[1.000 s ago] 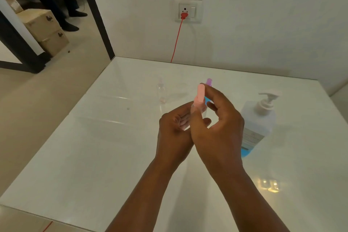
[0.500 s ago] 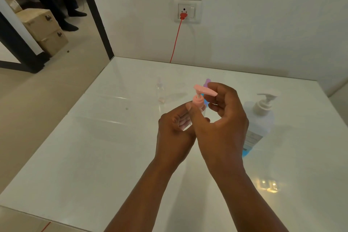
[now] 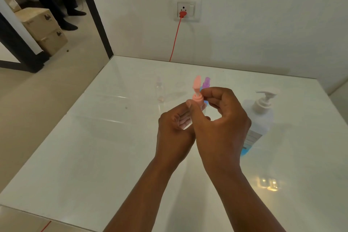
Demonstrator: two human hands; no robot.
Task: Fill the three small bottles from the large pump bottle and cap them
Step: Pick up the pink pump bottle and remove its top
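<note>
Head view is showing your two hands meeting over the middle of the white table (image 3: 94,156), and between them you are holding a small bottle with a pink pump cap (image 3: 197,88). Your left hand (image 3: 175,128) is curling round the clear body of that bottle from below and from the left; most of the body is hidden behind your fingers, so its fill level cannot be read. Your right hand (image 3: 222,124) is pinching at the pink collar, thumb tip on the near side and fingers (image 3: 212,93) folding in from the right. The bottle's long axis is standing close to upright, the pink top pointing up and away from you, just above both hands, and that is the relation the coming move is turning on: any twist has to go round that upright axis, so I judge your right hand is the one to turn while the left is steadying. A second small bottle with a purple cap (image 3: 206,83) is peeking out just behind your right fingers. A clear small bottle (image 3: 159,90) is standing beyond your left hand, apart from it. The large pump bottle (image 3: 258,118) is sitting just right of your right hand, spout facing right.
</note>
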